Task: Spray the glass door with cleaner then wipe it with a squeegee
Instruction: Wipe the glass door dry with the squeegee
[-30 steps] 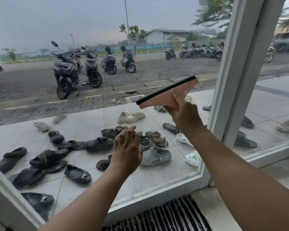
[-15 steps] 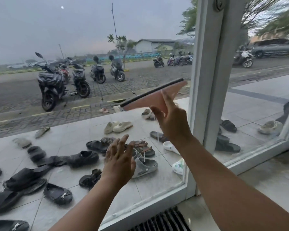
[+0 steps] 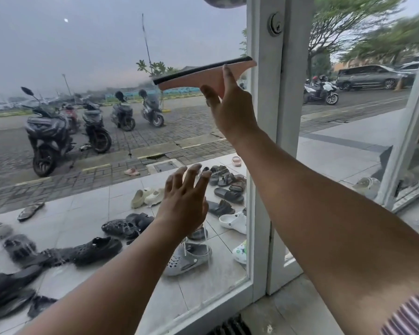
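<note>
The glass door [image 3: 87,44] fills the left and middle of the head view, its white frame [image 3: 264,165] running down the right of centre. My right hand [image 3: 230,107] grips a pink squeegee [image 3: 198,77] with a black rubber blade, held tilted against the glass close to the frame. Lower down, my left hand [image 3: 184,201] has its fingers spread, with the fingertips at the glass. The glass above the blade looks hazy. No spray bottle is in view.
A round lock [image 3: 275,23] sits on the door frame above the squeegee. A second glass panel [image 3: 348,153] stands to the right. A floor grate [image 3: 230,326] lies at the door's foot. Outside are several shoes [image 3: 186,259] and parked scooters [image 3: 46,136].
My right hand has carried the squeegee up and to the right, to the door frame. My left hand has stayed at the glass below it. The camera has tilted upward.
</note>
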